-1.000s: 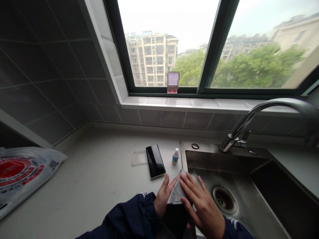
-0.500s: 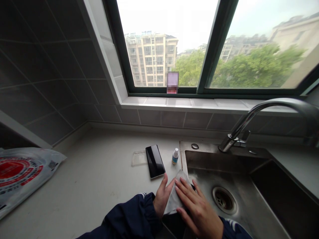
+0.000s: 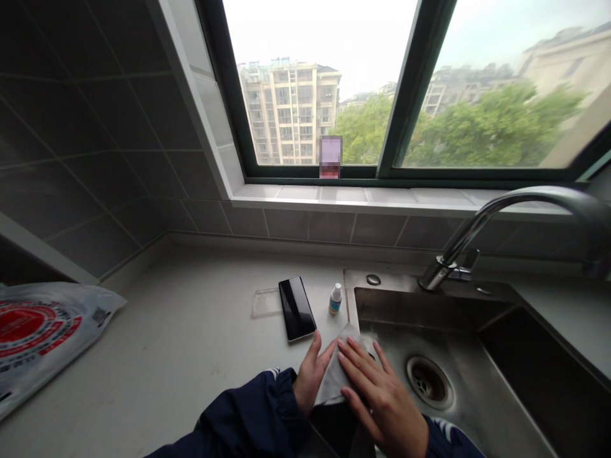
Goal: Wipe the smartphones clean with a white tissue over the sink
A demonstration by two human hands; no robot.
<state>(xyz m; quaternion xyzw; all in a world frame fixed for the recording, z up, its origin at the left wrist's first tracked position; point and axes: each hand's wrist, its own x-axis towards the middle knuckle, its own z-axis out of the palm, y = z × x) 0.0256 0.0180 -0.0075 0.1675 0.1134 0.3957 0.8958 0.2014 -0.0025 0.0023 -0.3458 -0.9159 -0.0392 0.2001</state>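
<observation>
My left hand point(image 3: 310, 375) grips a dark flat device point(image 3: 334, 427) by its left edge, near the front of the counter. A light grey cloth point(image 3: 334, 375) lies over the device's top. My right hand point(image 3: 382, 394) lies flat on the cloth with its fingers stretched out and pressed down. Just beyond the hands a black smartphone point(image 3: 296, 308) lies face up on the counter, with a clear phone case point(image 3: 266, 303) beside it on the left. A small white dropper bottle point(image 3: 336, 299) stands to the phone's right.
A steel sink point(image 3: 458, 356) with a drain point(image 3: 426, 378) lies to the right, under a curved faucet point(image 3: 482, 219). A printed plastic bag point(image 3: 42, 331) lies at the far left of the pale counter point(image 3: 191, 343). Dark tiled walls and a window ledge point(image 3: 363, 197) close the back.
My right hand has slid the cloth slightly left and forward over the device, then a little back. The left hand has held still.
</observation>
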